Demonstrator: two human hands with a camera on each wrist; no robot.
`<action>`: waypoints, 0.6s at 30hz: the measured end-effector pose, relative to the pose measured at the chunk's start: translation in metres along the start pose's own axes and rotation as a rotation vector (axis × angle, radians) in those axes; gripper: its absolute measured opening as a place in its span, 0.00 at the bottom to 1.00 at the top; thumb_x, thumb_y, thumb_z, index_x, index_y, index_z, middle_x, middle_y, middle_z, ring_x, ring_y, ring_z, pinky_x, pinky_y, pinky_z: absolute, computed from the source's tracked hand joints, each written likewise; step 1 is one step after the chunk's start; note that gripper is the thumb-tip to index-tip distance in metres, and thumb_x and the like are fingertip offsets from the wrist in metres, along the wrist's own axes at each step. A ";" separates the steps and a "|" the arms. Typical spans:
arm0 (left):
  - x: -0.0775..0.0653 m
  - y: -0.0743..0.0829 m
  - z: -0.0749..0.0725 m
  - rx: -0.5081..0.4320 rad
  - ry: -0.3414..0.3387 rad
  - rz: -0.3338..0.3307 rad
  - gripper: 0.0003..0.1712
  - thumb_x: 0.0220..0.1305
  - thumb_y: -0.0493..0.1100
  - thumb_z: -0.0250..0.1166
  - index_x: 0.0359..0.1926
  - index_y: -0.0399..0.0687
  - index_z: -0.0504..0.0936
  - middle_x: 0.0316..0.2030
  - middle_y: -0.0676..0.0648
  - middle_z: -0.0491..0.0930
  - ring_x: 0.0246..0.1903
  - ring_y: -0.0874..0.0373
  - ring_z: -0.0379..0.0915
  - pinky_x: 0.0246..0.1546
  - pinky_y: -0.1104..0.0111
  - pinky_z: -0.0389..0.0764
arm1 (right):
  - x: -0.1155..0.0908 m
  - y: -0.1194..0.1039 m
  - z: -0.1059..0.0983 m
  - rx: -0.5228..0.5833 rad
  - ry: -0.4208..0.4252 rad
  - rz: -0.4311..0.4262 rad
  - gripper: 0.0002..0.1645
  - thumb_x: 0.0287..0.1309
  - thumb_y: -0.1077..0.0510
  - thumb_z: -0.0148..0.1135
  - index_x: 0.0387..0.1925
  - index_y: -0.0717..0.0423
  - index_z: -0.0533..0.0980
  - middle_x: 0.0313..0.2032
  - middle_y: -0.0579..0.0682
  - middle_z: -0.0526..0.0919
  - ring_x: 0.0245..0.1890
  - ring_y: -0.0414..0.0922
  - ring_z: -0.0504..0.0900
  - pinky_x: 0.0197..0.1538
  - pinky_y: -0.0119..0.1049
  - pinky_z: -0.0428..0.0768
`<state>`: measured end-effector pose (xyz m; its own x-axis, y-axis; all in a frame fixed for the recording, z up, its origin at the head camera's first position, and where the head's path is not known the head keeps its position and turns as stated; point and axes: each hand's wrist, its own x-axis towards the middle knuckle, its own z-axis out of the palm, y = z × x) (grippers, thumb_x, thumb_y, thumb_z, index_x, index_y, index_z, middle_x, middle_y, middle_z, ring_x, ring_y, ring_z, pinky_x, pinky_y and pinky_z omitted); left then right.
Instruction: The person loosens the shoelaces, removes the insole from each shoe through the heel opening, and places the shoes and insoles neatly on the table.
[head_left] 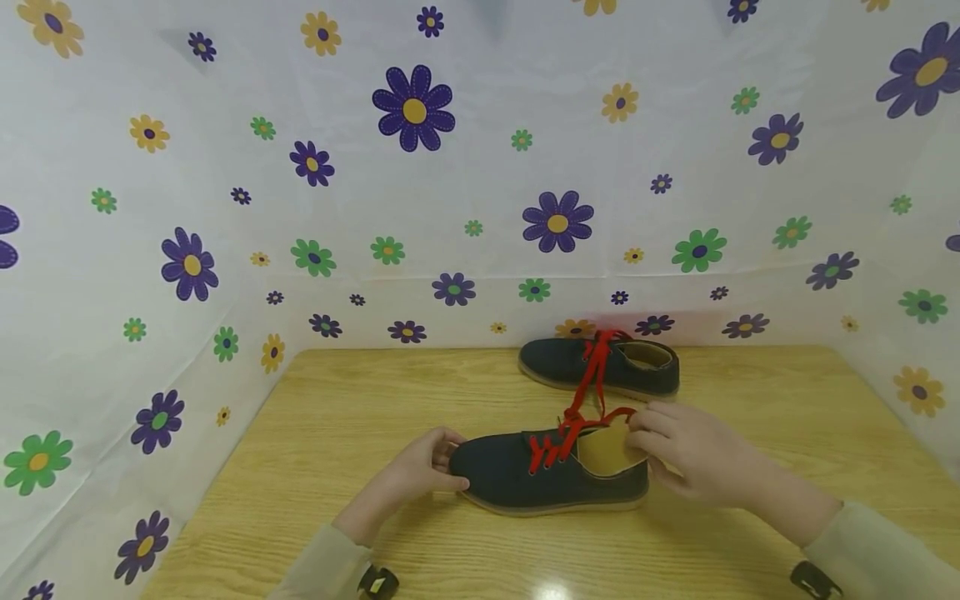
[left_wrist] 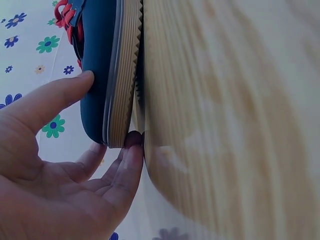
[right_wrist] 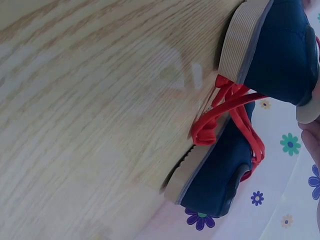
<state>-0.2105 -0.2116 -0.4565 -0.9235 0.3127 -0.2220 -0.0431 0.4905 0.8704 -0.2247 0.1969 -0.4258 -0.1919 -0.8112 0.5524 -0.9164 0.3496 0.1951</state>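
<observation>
A dark navy shoe (head_left: 510, 471) with red laces (head_left: 551, 450) lies sole down on the table, toe to the left. My left hand (head_left: 408, 475) holds its toe, the thumb (left_wrist: 75, 92) against the upper and the other fingers around the tip and sole edge. At the heel end, my right hand (head_left: 693, 450) pinches a tan insole (head_left: 607, 450) that stands partly raised out of the shoe's opening. Its pale end (right_wrist: 306, 112) shows above the heel in the right wrist view; the front of the insole is hidden inside the shoe.
A matching navy shoe (head_left: 555, 362) with loose red laces stands behind, near the table's back edge. The near shoe's laces trail toward it. The wooden table (head_left: 337, 408) is enclosed by white flower-print cloth (head_left: 480, 183) at the back and sides.
</observation>
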 end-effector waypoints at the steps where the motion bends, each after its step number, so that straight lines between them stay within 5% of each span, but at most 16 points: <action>1: 0.000 0.000 0.000 0.000 -0.001 0.004 0.33 0.59 0.29 0.77 0.64 0.33 0.74 0.57 0.34 0.81 0.51 0.49 0.83 0.56 0.55 0.86 | 0.000 0.000 0.000 -0.002 0.006 -0.004 0.15 0.48 0.66 0.62 0.40 0.54 0.83 0.42 0.47 0.84 0.41 0.44 0.81 0.47 0.39 0.84; 6: -0.001 0.001 0.001 -0.004 0.007 0.017 0.33 0.59 0.30 0.77 0.64 0.32 0.74 0.57 0.33 0.81 0.51 0.49 0.83 0.55 0.56 0.87 | 0.000 0.000 0.001 -0.027 0.020 -0.014 0.15 0.64 0.64 0.50 0.39 0.53 0.84 0.41 0.47 0.87 0.40 0.44 0.84 0.45 0.39 0.86; 11: 0.000 0.001 0.001 -0.006 0.025 -0.005 0.34 0.59 0.31 0.77 0.65 0.34 0.75 0.59 0.33 0.80 0.48 0.52 0.81 0.52 0.60 0.86 | 0.000 0.001 0.000 -0.044 0.056 -0.032 0.27 0.81 0.58 0.37 0.37 0.54 0.84 0.38 0.46 0.88 0.39 0.44 0.86 0.44 0.39 0.87; 18: -0.002 0.002 0.002 -0.023 0.033 -0.025 0.33 0.58 0.30 0.77 0.64 0.35 0.76 0.59 0.34 0.80 0.48 0.50 0.82 0.50 0.58 0.86 | 0.001 0.001 0.000 -0.104 0.115 -0.075 0.30 0.85 0.58 0.36 0.35 0.54 0.85 0.35 0.44 0.89 0.37 0.42 0.86 0.41 0.36 0.87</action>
<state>-0.2082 -0.2097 -0.4550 -0.9339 0.2737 -0.2298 -0.0749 0.4789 0.8747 -0.2257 0.1959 -0.4251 -0.0778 -0.7800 0.6210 -0.8842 0.3418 0.3185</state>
